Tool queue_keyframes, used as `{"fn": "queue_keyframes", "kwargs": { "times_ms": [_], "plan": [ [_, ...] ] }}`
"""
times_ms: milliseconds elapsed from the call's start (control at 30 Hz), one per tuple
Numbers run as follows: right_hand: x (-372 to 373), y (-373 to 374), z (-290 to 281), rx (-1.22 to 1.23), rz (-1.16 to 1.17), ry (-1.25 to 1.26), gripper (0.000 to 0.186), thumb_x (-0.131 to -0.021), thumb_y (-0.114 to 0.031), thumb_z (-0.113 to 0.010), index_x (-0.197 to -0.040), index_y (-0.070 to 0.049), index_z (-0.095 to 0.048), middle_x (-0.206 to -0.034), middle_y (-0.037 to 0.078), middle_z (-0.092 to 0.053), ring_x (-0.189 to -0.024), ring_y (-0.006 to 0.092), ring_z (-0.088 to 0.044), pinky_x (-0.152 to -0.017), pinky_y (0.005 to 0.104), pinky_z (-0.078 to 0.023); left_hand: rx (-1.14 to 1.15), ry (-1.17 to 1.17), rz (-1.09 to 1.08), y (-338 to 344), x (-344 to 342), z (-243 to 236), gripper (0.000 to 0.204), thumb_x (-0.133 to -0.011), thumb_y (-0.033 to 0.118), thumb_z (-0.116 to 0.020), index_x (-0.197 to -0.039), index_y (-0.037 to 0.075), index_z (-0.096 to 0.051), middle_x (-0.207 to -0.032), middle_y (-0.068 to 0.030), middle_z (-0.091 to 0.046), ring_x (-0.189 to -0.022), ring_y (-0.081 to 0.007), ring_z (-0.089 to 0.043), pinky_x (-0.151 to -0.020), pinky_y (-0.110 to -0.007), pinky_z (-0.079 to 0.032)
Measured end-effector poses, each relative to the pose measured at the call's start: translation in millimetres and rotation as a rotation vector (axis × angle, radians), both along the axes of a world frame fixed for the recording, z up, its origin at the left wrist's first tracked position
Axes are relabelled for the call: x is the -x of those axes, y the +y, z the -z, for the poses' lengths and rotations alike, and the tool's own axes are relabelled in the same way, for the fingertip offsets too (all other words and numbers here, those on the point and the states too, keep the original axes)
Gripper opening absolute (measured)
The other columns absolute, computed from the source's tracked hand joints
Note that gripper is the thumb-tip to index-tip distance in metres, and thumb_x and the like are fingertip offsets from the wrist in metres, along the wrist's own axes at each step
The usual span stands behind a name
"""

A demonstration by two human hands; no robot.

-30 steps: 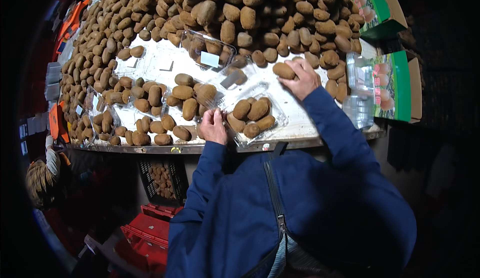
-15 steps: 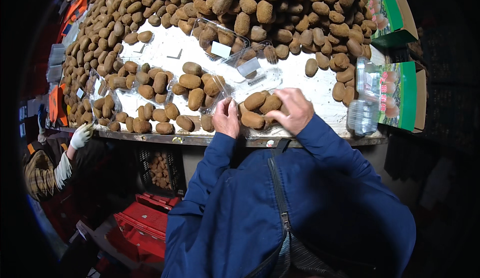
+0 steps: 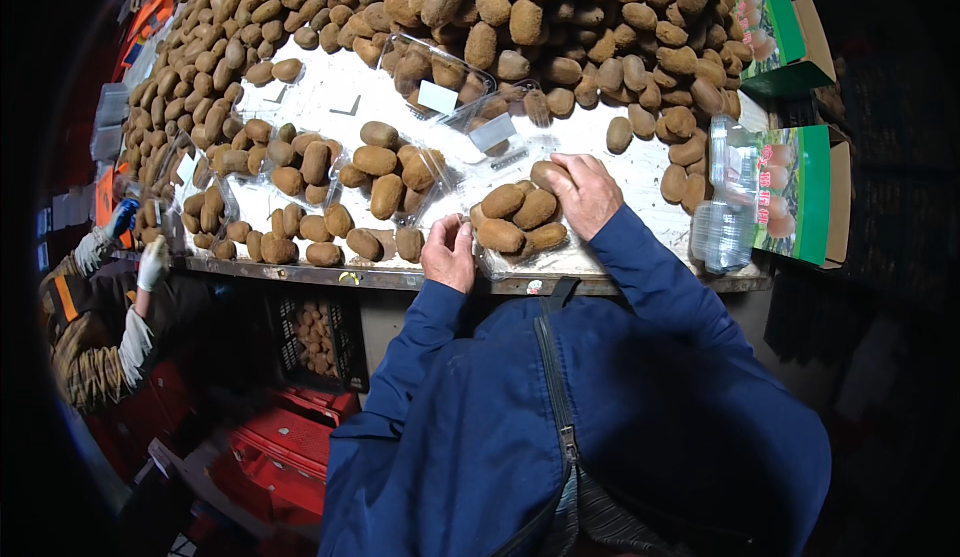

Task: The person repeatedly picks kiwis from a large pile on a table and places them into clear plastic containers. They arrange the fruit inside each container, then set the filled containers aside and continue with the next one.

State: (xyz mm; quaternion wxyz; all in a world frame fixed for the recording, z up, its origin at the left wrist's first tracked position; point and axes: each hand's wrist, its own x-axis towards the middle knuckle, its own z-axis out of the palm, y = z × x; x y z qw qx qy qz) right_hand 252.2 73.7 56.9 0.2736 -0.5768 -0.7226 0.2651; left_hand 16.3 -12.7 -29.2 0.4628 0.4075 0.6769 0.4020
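At the far left, a co-worker's white-gloved hand (image 3: 152, 265) is raised beside the end of the worktop (image 3: 640, 232). Next come filled clear packs (image 3: 386, 197) of brown kiwis, with a row of loose kiwis (image 3: 323, 255) in front of them along the near edge. The left grip (image 3: 449, 254) is at the left side of a clear tray (image 3: 486, 263), thumb and fingertips close together; whether they pinch its rim I cannot tell. Several packed kiwis (image 3: 503, 236) lie in the tray, most with their long axes running roughly crosswise, at differing slants. At the tray's far right corner is the held kiwi (image 3: 549, 175), its long axis sloping from upper left down to the right, its free end pointing left, away from the palm. The right grip (image 3: 590, 197) is clamped on it from the right and above, the fingers covering its right end; the fruit sits at the fingertips, to the left of the hand. Further right stand stacked clear containers (image 3: 724, 235), then a green box (image 3: 822, 197) with fruit pictured on its side.
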Motion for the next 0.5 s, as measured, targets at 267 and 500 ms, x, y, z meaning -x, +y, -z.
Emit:
{"fn": "queue_keyframes", "kwargs": {
  "times_ms": [267, 500],
  "plan": [
    [-12, -5, 17, 0.078, -0.119, 0.002, 0.032, -0.094, -0.016, -0.064, -0.126, -0.012, -0.065, -0.109, 0.02, -0.065, -0.098, 0.0357, -0.064, -0.086, 0.0378, -0.052, 0.134, -0.152, 0.062, 2, -6, -32, 0.012, -0.097, 0.004, -0.058, -0.108, -0.002, -0.058, -0.079, -0.0041, -0.065, -0.066, -0.0084, -0.061, -0.059, -0.024, -0.053],
    [-27, 6, 13, 0.307, 0.02, 0.106, 0.039, -0.099, -0.026, -0.058, -0.137, -0.013, -0.057, -0.107, 0.015, -0.068, -0.093, 0.0245, -0.067, -0.082, 0.0347, -0.055, 0.011, 0.034, 0.099, 1, -6, -36, 0.015, -0.09, 0.002, -0.066, -0.103, 0.0, -0.058, -0.078, -0.0037, -0.062, -0.068, -0.0101, -0.058, -0.064, -0.026, -0.051]
  ]
}}
